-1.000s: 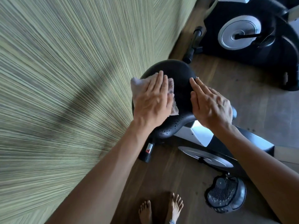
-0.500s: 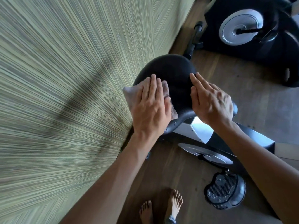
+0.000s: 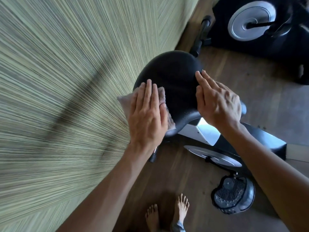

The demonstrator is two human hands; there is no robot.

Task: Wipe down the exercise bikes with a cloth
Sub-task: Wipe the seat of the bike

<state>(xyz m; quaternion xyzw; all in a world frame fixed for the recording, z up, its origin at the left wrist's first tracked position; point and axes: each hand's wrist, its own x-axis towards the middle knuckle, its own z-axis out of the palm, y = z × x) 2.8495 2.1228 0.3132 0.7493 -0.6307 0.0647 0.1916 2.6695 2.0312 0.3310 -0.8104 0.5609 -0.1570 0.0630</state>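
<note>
Left hand (image 3: 147,114) flat on cloth (image 3: 163,96), fingers (image 3: 148,91) straight and together, pressing it onto left side of black seat (image 3: 172,72). Cloth pale, fuzzy, poking out on both sides of the hand. Right hand (image 3: 217,102) flat on seat's right edge, fingers straight, gripping nothing. Below seat, bike (image 3: 260,141) frame, grey disc (image 3: 212,155) and pedal (image 3: 234,193). Second bike (image 3: 260,30) at top right. Bare feet (image 3: 167,213) on wood floor (image 3: 184,178). Striped wall (image 3: 66,81) at left.

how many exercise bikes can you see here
2: one bike under the hands, partly hidden by them, another bike at the top right, cut off by the frame. More may lie outside view.
</note>
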